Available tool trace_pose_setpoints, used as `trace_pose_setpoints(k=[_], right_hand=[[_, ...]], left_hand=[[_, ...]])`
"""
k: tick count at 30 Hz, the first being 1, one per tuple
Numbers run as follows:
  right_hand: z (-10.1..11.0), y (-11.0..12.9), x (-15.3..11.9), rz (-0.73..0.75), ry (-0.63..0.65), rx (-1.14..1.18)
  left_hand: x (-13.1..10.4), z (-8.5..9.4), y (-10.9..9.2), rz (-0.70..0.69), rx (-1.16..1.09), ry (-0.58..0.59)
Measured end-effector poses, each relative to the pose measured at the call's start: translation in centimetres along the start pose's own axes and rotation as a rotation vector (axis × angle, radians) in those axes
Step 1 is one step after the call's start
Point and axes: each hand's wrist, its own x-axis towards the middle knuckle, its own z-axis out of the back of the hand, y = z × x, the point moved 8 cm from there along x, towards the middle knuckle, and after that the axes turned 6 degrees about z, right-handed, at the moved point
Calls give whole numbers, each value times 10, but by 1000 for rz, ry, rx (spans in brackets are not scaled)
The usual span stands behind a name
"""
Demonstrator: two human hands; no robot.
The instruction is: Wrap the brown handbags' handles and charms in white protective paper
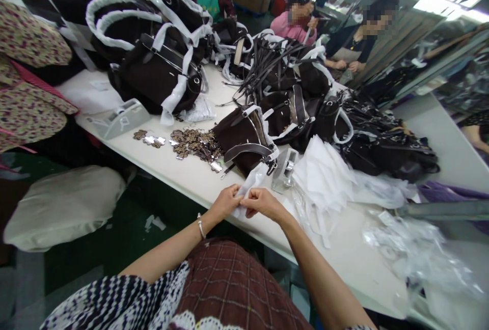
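Observation:
Both my hands meet at the table's front edge over a strip of white wrapping that hangs from a small dark brown bag. My left hand pinches the strip's lower end from the left. Close against it, my right hand has its fingers curled and pressed on the same strip. The bag lies tilted, its dark curved handle towards me. Flower-shaped metal tags are piled left of the bag. A clear tape dispenser stands to its right.
White sheets and crumpled clear plastic lie on the right of the white table. Dark bags are heaped behind. Another dispenser sits left. A patterned sleeve is at the left; several people work beyond.

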Motion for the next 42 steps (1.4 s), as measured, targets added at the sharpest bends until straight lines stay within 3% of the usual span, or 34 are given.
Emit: trace_pose_setpoints(k=[3, 5, 12, 16, 19, 23, 25, 27, 29, 32, 34, 38, 42], right_hand=[[-8, 0, -2, -33, 43, 36], [-12, 3, -4, -42, 100, 65], [-11, 2, -5, -113, 70, 94], [-10, -7, 5, -116, -66, 5], [-6, -11, 6, -100, -154, -84], [-1, -14, -3, -68, -14, -30], [10, -20, -8, -92, -3, 60], [28, -26, -9, -91, -107, 173], [37, -26, -2, 1, -209, 322], [26, -18, 18, 146, -210, 565], [15, -16, 32, 167, -225, 708], [10, -20, 48, 167, -488, 901], [14, -21, 49, 209, -744, 901]], left_hand=[[-6, 1, -7, -35, 97, -60], [-11, -2, -11, -32, 81, -9], [-25, -19, -8, 105, -396, 201], [-25, -16, 1, 148, -455, 145], [-24, -20, 1, 128, -425, 182], [-20, -15, 1, 79, -327, 99], [-19, -14, 4, 96, -309, 67], [-19, -17, 2, 92, -285, 83], [-22, -17, -5, 51, -185, 70], [-28, -14, -20, -69, 38, -9], [-30, -12, -25, -136, 103, -52], [-19, -2, -4, -39, 52, -122], [-6, -6, 12, 78, 40, 30]])
